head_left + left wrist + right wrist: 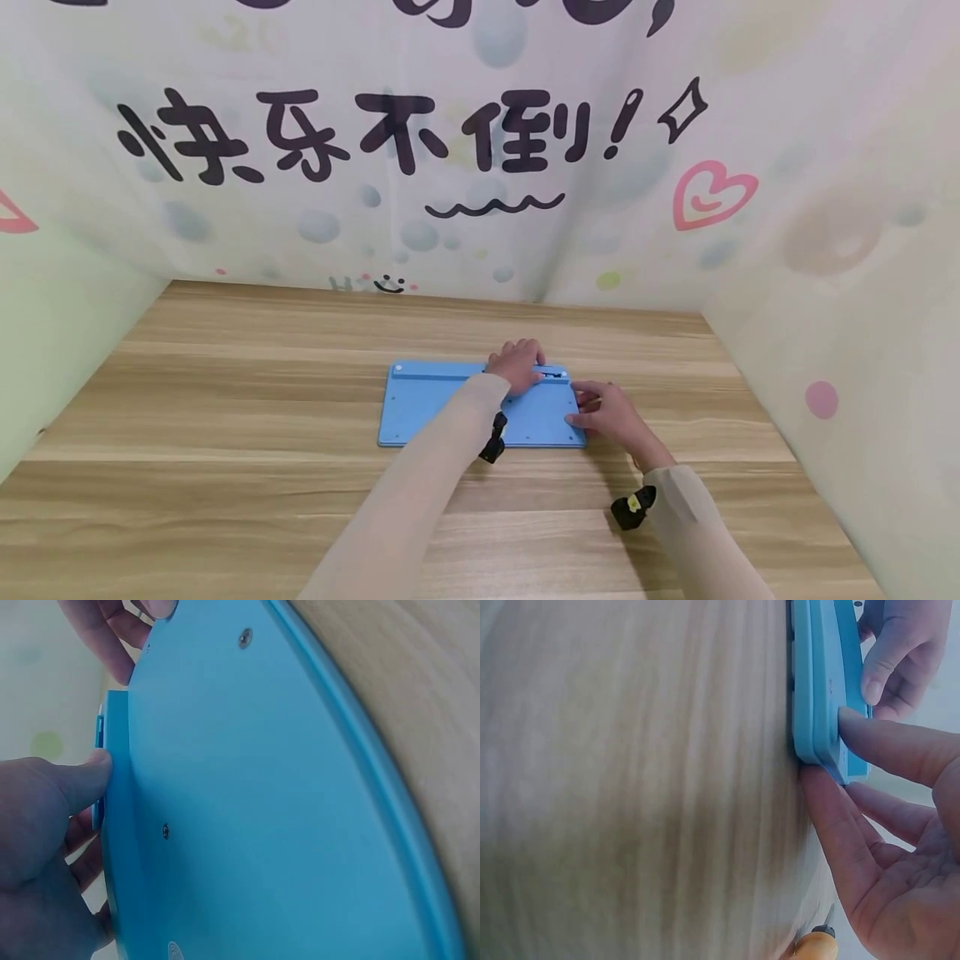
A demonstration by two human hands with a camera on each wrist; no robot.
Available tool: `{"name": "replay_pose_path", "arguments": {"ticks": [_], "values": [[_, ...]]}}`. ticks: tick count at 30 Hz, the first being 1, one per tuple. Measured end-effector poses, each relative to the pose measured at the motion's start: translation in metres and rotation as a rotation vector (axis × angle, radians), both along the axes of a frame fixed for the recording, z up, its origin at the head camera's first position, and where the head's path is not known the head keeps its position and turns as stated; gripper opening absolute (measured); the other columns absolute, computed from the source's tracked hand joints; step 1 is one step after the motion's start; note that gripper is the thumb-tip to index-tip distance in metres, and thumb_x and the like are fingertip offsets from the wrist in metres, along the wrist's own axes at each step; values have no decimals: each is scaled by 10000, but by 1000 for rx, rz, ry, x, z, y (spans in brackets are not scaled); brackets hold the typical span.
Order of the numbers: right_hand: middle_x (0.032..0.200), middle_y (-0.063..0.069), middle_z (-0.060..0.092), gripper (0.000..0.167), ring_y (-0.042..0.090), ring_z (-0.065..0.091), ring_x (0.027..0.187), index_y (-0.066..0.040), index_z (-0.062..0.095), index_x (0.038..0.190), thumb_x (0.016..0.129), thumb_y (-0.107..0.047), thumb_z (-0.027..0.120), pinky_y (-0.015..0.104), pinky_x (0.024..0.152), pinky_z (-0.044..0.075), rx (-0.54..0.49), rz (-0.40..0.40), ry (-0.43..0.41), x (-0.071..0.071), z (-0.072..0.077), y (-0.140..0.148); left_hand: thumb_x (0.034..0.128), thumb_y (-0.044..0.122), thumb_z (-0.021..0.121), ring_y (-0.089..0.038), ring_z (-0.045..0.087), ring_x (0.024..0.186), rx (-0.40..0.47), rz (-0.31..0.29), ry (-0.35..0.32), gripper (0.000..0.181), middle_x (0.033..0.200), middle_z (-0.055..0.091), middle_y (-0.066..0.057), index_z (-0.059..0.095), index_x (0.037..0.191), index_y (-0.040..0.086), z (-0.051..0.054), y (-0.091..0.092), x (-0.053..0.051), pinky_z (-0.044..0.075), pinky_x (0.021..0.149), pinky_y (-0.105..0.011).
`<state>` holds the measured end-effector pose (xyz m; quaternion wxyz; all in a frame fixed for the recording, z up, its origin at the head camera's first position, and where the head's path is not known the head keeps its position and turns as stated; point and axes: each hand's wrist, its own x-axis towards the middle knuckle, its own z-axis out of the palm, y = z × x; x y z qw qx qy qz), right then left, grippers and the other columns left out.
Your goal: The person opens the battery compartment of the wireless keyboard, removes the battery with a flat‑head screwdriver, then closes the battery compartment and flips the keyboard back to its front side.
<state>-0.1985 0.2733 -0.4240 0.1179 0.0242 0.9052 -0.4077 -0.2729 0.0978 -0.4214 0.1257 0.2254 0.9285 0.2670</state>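
Observation:
A blue keyboard (pixel 442 408) lies face down on the wooden table, its flat back with small screws (pixel 166 831) turned up. Along its far edge runs a raised bar (pixel 427 372); near the bar's right end is a slot (pixel 553 375) with dark bits inside. My left hand (pixel 517 367) grips the bar, thumb on the near side and fingers over the far side. A thin blue strip (pixel 99 731) shows by that thumb. My right hand (pixel 611 412) pinches the keyboard's right end, thumb on the back, fingers at the edge and underside.
The wooden table (pixel 225 467) extends around the keyboard. A printed white cloth (pixel 480 242) hangs behind, and light walls stand on both sides. Black wrist cameras (pixel 633 507) sit on both sleeves. An orange rounded item (pixel 815 946) with a dark tip shows near the right wrist, its kind unclear.

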Motion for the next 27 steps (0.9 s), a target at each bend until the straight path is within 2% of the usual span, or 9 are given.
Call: {"name": "replay_pose_path", "arguments": {"ticks": [4,9,13,17,22,27], "values": [[1085,187,547,583,300,550,959,45,471,1287,783,-103,724,328,673,539,-9,-3,-4,0,0,0,906,237,582,-177,427,1026,26,-9,30,199,1122,520,18,530,1082,163,3,-3,1,376,879,-365],[1080,181,545,577,298,547,959,37,476,1288,783,-95,722,322,677,537,-7,-5,3,0,-1,0,884,174,616,-147,499,910,122,7,23,144,990,574,14,616,1023,137,4,-7,-2,437,818,-288],[1078,183,545,576,305,544,959,32,477,1289,784,-97,722,317,679,536,2,-10,3,0,-1,-1,880,125,614,-129,540,858,169,9,19,117,947,620,16,675,981,124,4,-10,-6,462,813,-266],[1075,175,551,576,302,546,962,25,483,1287,779,-95,726,314,677,536,4,-18,2,0,-1,-2,888,97,597,-129,556,870,193,2,-4,142,959,635,13,696,987,124,5,-12,-9,468,829,-272],[1078,173,547,573,302,545,969,25,482,1287,780,-91,724,317,679,536,5,-20,5,0,-2,-1,900,24,554,-153,578,946,239,3,-29,198,990,654,-2,712,980,111,12,-16,-9,460,872,-302],[1078,160,549,571,291,545,967,13,488,1287,780,-98,726,315,676,537,12,-32,4,0,-2,-1,898,5,548,-170,577,983,253,-25,-37,209,1005,659,-12,713,990,95,15,-19,-11,453,885,-308]]}}
